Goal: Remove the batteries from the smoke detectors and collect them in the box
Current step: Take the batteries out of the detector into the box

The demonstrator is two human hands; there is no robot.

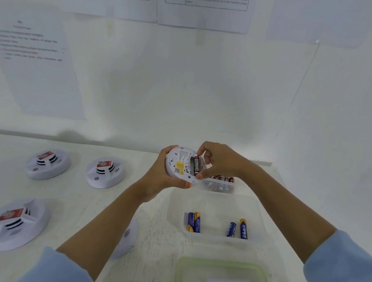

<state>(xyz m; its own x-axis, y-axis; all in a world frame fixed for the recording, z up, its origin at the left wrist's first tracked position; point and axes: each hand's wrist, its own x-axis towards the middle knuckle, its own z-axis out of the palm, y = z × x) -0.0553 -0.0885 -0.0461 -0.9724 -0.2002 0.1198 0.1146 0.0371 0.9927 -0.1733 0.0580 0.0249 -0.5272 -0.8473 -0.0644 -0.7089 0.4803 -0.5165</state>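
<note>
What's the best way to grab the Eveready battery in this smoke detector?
Pinch the Eveready battery by its two ends, coming from the open back of the smoke detector. It lies lengthwise in a recessed slot, so the ends give the clearest hold; the right hand pinches it that way.

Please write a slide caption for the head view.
Left hand holds a smoke detector; right hand pinches its black battery.

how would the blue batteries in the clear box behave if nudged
The blue-and-gold cylindrical batteries would probably roll sideways, being round and lying flat. They look rigid and smooth, so likely slippery to pinch. The clear plastic box walls should stop them.
</note>
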